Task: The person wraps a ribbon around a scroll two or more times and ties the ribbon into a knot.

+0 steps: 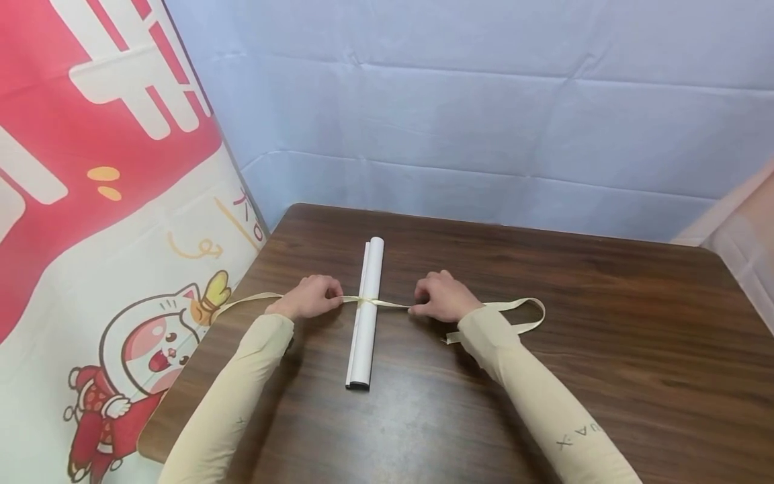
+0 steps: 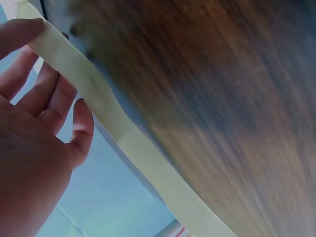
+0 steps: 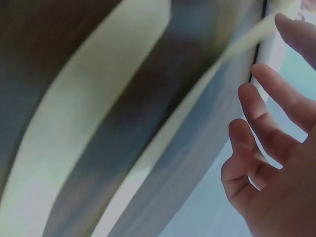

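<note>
Cream fabric ribbon (image 2: 143, 153) was pinched at the fingertips of a person's left hand (image 1: 308, 297), while the right hand (image 1: 446, 297), fingers bent, appeared to pinch the opposite side, its exact grip partly hidden. Between them, left of the table's centre, a slim white roll (image 1: 367, 336) with a dark near end lay pointing from near to far, the ribbon crossing on top around its middle. An uneven tug could have skewed the roll; a slipping pinch could have slackened the crossing. Rightward, the ribbon looped and doubled back beneath the right cream sleeve (image 1: 520, 370), where a lowered forearm might have trapped it. Leftward, it ran to the edge of the dark wood-grain tabletop (image 1: 605, 349), where its own weight might have drawn it over. Most room for moving lay right; the left edge sat close, alongside a red-and-white printed cloth (image 1: 145, 228), with pale blue cloth (image 1: 459, 121) past the far edge.
</note>
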Available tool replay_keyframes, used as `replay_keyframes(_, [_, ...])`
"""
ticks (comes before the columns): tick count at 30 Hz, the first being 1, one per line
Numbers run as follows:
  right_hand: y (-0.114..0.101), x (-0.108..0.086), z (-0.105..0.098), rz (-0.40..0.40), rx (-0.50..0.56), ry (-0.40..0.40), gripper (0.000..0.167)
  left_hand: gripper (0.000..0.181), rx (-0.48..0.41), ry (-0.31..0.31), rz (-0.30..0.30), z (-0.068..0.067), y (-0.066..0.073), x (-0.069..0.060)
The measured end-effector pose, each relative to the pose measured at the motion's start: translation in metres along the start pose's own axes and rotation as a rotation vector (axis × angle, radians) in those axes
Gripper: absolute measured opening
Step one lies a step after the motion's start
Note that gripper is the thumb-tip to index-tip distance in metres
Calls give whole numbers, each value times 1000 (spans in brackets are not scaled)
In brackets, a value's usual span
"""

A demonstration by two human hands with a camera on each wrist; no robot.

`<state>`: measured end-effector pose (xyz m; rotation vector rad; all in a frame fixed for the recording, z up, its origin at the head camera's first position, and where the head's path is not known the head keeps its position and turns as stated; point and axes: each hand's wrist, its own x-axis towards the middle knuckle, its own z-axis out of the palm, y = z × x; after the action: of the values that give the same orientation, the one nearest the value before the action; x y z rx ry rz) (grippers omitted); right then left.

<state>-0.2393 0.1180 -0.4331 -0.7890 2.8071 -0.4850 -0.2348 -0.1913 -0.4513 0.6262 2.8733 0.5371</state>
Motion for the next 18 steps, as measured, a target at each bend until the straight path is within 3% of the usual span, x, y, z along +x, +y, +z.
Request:
replay_keyframes(10, [-14, 8, 19, -29, -41, -33, 14, 10, -86, -101, -58, -6, 4, -6])
replay_keyframes(13, [-12, 8, 21, -37, -57, -5, 7, 8, -73, -148, -72, -7, 5, -9])
replay_keyframes(18, [-8, 7, 17, -32, -47, 4, 12, 12, -40, -200, -54, -12, 6, -16])
